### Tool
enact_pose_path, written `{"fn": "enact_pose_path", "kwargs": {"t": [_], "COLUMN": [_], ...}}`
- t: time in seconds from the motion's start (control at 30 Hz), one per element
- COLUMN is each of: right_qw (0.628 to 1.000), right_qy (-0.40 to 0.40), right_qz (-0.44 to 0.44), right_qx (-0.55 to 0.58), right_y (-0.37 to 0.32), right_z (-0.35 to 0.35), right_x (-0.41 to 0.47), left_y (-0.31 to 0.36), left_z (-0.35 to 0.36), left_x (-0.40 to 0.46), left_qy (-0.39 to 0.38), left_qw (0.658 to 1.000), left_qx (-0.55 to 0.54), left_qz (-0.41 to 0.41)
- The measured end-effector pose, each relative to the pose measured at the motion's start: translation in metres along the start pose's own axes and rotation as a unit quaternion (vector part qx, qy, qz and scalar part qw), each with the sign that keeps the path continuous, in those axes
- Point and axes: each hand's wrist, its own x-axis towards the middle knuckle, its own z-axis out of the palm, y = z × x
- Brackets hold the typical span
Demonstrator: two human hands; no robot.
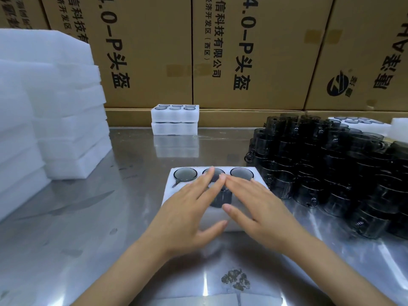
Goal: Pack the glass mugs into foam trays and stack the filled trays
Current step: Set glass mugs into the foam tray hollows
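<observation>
Under both flat hands, left hand [189, 208], right hand [254, 206], foam tray [174, 191]

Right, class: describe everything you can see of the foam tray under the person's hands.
The foam tray is a white, soft-looking block with rounded edges, lying flat on the shiny metal table. Its far row shows three round pockets, each holding a dark glass mug. The left hand and right hand rest flat on it, fingers straight, hiding most of the near row.

Cartons [143, 51] read "4.0-P头盔", "科技有限公司".
</observation>
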Motion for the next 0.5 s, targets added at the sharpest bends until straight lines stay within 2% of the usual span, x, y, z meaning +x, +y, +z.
{"fn": "enact_pose_path", "kwargs": {"t": [0.23,0.5], "right_qw": [0.997,0.991], "right_qy": [-0.005,-0.049], "right_qz": [-0.004,0.019], "right_qx": [-0.082,-0.124], "right_y": [-0.003,-0.0027], "right_z": [0.0074,0.0099], "right_x": [-0.0037,-0.0036], "left_y": [-0.0027,-0.0049], "left_z": [0.0013,0.0012], "left_x": [-0.0058,-0.0043], "left_qy": [0.007,-0.081], "left_qw": [0.999,0.996], "left_qx": [0.041,0.044], "left_qz": [0.028,0.001]}}
